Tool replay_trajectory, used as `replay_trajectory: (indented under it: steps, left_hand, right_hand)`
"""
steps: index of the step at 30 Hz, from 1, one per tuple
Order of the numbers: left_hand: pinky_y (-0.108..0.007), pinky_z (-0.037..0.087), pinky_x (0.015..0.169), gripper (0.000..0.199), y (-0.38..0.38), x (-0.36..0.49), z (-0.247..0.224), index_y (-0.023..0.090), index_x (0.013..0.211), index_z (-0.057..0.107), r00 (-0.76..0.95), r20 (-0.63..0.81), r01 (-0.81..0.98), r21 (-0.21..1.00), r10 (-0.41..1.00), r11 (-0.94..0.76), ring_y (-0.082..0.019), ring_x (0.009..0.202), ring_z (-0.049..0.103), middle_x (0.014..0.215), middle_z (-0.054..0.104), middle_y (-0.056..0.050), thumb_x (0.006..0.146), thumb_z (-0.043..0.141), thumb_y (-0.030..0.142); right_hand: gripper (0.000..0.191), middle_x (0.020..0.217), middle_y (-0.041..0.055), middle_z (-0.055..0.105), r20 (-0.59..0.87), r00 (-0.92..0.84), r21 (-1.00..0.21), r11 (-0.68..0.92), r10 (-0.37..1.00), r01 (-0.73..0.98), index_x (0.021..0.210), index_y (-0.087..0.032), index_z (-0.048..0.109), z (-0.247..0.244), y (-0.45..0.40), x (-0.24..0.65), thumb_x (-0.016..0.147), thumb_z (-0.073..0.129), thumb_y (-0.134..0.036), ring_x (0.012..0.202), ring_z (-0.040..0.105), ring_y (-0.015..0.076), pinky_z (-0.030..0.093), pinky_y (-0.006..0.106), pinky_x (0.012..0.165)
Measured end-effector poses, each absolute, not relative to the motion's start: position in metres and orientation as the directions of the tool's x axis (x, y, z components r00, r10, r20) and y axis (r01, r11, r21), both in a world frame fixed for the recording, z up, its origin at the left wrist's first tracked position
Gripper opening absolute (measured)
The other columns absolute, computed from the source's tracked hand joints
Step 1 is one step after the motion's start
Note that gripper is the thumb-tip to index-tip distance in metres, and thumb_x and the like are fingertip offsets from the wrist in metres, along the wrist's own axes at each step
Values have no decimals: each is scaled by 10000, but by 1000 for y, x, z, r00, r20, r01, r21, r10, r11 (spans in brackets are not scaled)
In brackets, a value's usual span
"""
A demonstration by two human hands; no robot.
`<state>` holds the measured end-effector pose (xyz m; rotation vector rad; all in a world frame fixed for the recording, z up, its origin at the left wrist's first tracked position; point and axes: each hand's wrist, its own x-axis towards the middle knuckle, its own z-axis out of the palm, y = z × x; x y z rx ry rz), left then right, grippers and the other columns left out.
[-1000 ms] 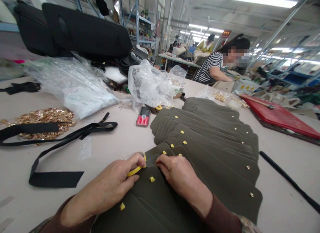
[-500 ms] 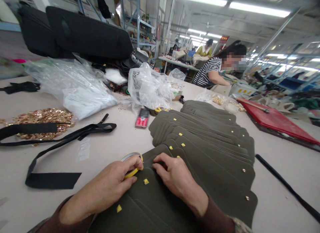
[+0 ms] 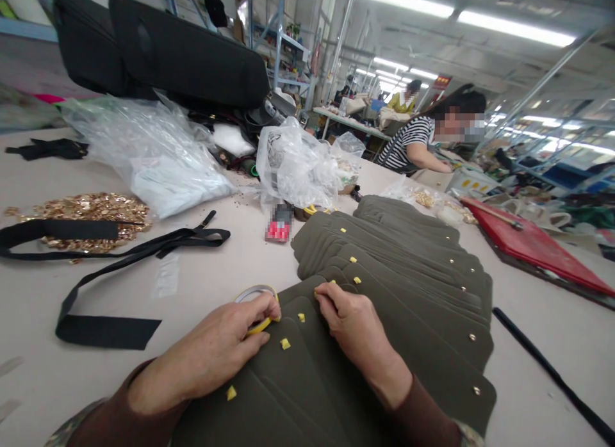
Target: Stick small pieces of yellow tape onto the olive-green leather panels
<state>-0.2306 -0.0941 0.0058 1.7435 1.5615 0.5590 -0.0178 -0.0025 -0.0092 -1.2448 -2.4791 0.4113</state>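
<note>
My left hand (image 3: pixel 225 341) is closed around a roll of yellow tape (image 3: pixel 263 325), which leans at the left edge of the dark olive panels. Thumb and fingers of my right hand (image 3: pixel 358 332) pinch together over the panels, with a small yellow bit of tape (image 3: pixel 316 293) showing at the fingertips. The olive panels (image 3: pixel 312 383) lie overlapped like a fan, with gold snaps (image 3: pixel 473 337) along their right side. Small yellow tape pieces sit on them, among them one piece (image 3: pixel 301 317) between my hands and another piece (image 3: pixel 285 344) just nearer.
Black straps (image 3: pixel 110 332) and a heap of gold hardware (image 3: pixel 96 210) lie left. Plastic bags (image 3: pixel 298 165) stand behind the panels near a red-and-black packet (image 3: pixel 278 224). At right are a black strip (image 3: pixel 552 370) and a red board (image 3: pixel 533 242). A co-worker (image 3: pixel 408 139) sits beyond.
My right hand has moved up and right, away from my left hand. A yellow tape piece now shows on the panel where its fingertips were. My left hand still holds the roll.
</note>
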Motion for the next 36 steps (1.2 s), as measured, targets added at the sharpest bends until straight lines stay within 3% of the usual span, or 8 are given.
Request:
replay_trajectory:
  steps: [3,6,8,13,18,25,30,36]
  left_hand:
    - [-253,386,777,189,-92,-231,3,261,947,496,169,-144,658,753,975,-3,-147,870,564,954,592,45,791,469,157]
    - [-254,393,758,137,-91,-230,0,258,947,501,157,-137,660,752,978,0,-149,846,564,938,592,41,822,482,208]
    - [-253,401,757,112,-91,-228,0,256,947,501,137,-124,650,760,983,5,-151,844,566,926,591,38,838,483,238]
    - [-263,422,762,124,-91,-224,-1,250,963,487,13,-57,642,766,998,36,-167,877,575,976,595,17,851,494,301]
    - [-281,430,758,162,-87,-223,-5,254,987,486,-42,-39,715,697,998,57,-178,861,586,992,605,14,845,507,331]
    - [-262,451,741,179,-86,-222,-5,259,995,487,-97,-33,697,711,995,92,-174,837,622,980,631,28,835,532,327]
    - [-244,475,690,160,-84,-217,1,251,984,510,-55,-52,630,773,997,75,-182,830,638,959,668,13,858,503,349]
    - [-234,503,694,280,-77,-214,-2,259,1046,513,-136,-16,620,778,991,98,-176,815,662,954,691,17,869,501,475]
  right_hand:
    - [161,722,48,723,129,-529,-151,544,839,825,912,-219,651,-8,-6,-32,938,494,-251,634,690,190,416,222,562]
    - [182,704,66,714,93,-515,-54,521,852,852,902,-204,640,-5,-11,-42,944,467,-246,592,679,188,398,219,529]
    - [186,764,70,725,84,-545,-132,552,834,824,985,-202,640,-1,-13,-40,951,459,-231,631,689,186,425,222,561]
    - [212,785,17,717,168,-492,-535,498,854,682,1104,-217,609,12,-11,7,943,481,-267,673,684,163,480,227,633]
    - [184,785,23,706,194,-376,-537,419,906,732,935,-210,660,11,-15,60,901,492,-277,695,678,183,504,270,660]
    - [255,898,60,689,193,-320,-462,374,927,804,1107,-190,603,-11,-34,71,882,493,-241,808,662,219,507,349,750]
    - [213,767,10,673,51,-299,-640,261,953,722,1060,-201,616,-13,-33,69,887,501,-247,664,642,177,494,290,635]
    - [203,987,62,701,280,-151,-694,308,948,651,1015,-194,642,2,-27,92,884,494,-238,913,653,204,494,331,843]
